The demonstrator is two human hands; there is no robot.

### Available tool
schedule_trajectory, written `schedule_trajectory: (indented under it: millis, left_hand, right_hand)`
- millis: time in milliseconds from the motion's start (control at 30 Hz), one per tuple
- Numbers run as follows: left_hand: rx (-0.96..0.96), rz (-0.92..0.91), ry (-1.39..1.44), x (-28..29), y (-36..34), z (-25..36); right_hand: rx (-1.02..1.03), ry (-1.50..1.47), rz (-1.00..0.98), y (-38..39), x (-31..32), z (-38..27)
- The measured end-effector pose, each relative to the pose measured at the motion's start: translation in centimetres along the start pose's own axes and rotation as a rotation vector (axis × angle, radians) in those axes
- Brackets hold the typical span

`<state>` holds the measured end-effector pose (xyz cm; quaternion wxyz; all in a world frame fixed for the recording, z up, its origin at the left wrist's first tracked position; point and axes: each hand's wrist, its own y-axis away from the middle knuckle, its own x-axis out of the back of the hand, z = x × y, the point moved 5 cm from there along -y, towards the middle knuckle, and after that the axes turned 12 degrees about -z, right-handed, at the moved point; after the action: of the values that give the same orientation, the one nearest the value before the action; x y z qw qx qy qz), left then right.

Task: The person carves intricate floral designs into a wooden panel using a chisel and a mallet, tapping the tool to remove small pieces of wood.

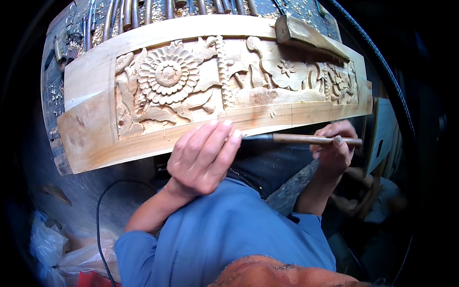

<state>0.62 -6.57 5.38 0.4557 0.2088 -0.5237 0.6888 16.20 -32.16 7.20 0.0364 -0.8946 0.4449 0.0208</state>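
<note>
Panel [91, 126] on the table [49, 98] before me. Row of tools [127, 15] on the table behind it. Wood block [308, 37] on the panel's far right. Chisel [296, 138] crosswise between me and the panel: my right hand [336, 143] around it, left hand [204, 160] at its other end, by the panel's near edge. Plastic bag [48, 245] and cable [98, 215] to my left.

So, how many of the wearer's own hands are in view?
2: the left hand at the dark end of a long tool, the right hand gripping its wooden handle. Both show clearly.
</note>
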Motion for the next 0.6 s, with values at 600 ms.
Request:
schedule_trajectory:
  millis: [600]
  left_hand:
    - [-0.123,-0.182,0.202,-6.6,0.2,0.6]
  right_hand:
    - [0.000,0.175,-0.108,2.3,-3.6,1.4]
